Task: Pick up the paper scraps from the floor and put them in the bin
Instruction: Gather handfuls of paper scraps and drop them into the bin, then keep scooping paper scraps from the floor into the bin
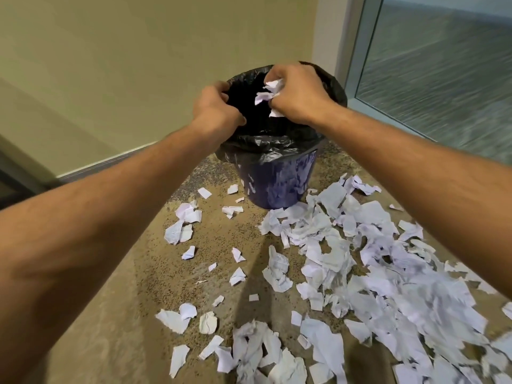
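Note:
A dark blue bin (pixel 277 178) lined with a black bag (pixel 266 145) stands on the floor by the wall. Both my hands hover over its mouth. My right hand (pixel 299 92) grips a bunch of white paper scraps (pixel 270 92) above the opening. My left hand (pixel 216 106) is at the bin's left rim with its fingers curled; I cannot tell whether it holds anything. Many torn white paper scraps (pixel 360 259) lie on the speckled brown floor, thickest to the right of and in front of the bin.
A beige wall (pixel 138 65) with a grey skirting runs behind the bin. A glass door or window with a metal frame (pixel 357 51) stands at the right. Scattered smaller scraps (pixel 182 225) lie left of the bin.

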